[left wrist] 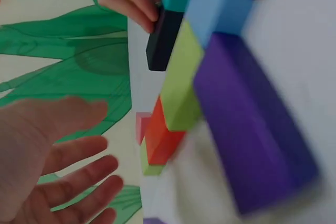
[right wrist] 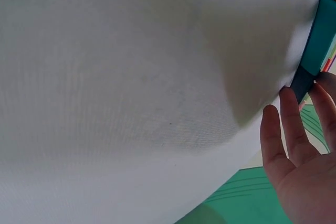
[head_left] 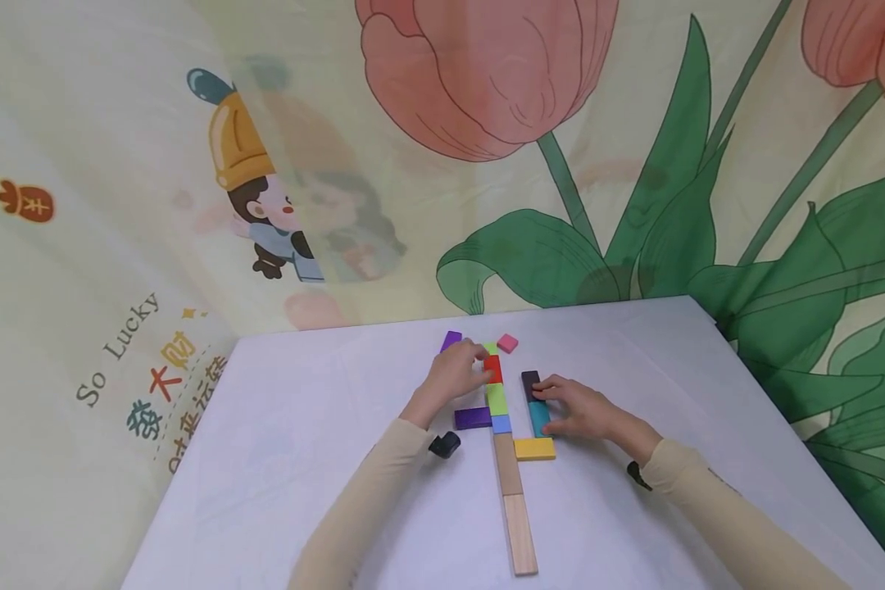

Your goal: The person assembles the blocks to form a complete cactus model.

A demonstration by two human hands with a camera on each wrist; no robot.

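Observation:
My left hand (head_left: pixel 456 370) hovers beside the red block (head_left: pixel 492 369) at the far end of a row of blocks. In the left wrist view its fingers (left wrist: pixel 86 174) are spread, holding nothing. Across the row, my right hand (head_left: pixel 578 410) touches the black block (head_left: pixel 530 385) and the teal block (head_left: pixel 539 416), which lie end to end. The right wrist view shows mostly straight fingers (right wrist: pixel 296 127), with tips against the black block. Below the red block come a light green block (head_left: pixel 496 400), a blue block (head_left: pixel 501 424) and two plain wooden blocks (head_left: pixel 508 465).
A purple block (head_left: pixel 473 419) sticks out left of the row, a yellow block (head_left: pixel 534 449) right. Another purple block (head_left: pixel 451 338), a small green block (head_left: pixel 491 348) and a pink block (head_left: pixel 507 343) lie at the far end. The white table (head_left: pixel 302 459) meets a printed curtain (head_left: pixel 428 205).

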